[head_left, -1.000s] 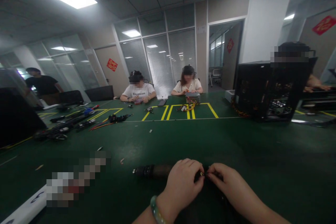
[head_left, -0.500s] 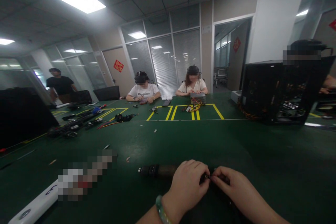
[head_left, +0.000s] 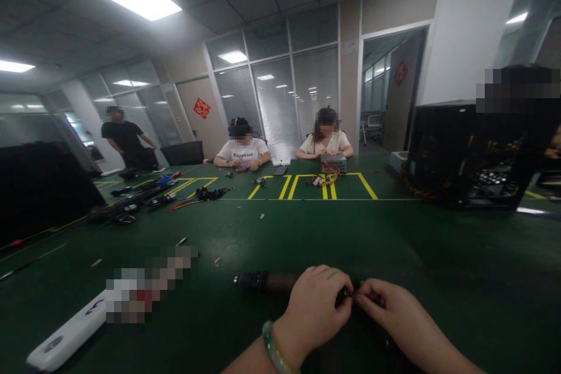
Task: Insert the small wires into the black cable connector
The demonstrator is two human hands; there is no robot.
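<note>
My left hand [head_left: 318, 298], with a green bangle [head_left: 272, 346] at its wrist, is closed round a small dark part with a brassy end [head_left: 347, 292]. Thumb and forefinger of my right hand [head_left: 390, 307] pinch at that same end, and the fingertips of both hands nearly meet. What the right fingers hold is too small to make out. Lying on the green table beyond my left hand is a dark cylindrical tool, like an electric screwdriver [head_left: 274, 283], its metal tip facing left; the hand hides its rear end. A dark shape under my right hand is unclear.
To the left lies a long white device [head_left: 72, 327], partly blurred out. Small scraps [head_left: 217, 262] dot the green table [head_left: 245, 239]. Dark cables [head_left: 144, 201] lie back left; a black computer case [head_left: 442, 155] stands at right. Several people are around, two seated opposite, one with a grey box [head_left: 333, 163].
The view has shifted slightly, so table items appear a little further right. Both hands keep almost the same pose. The standing person in the background has moved right.
</note>
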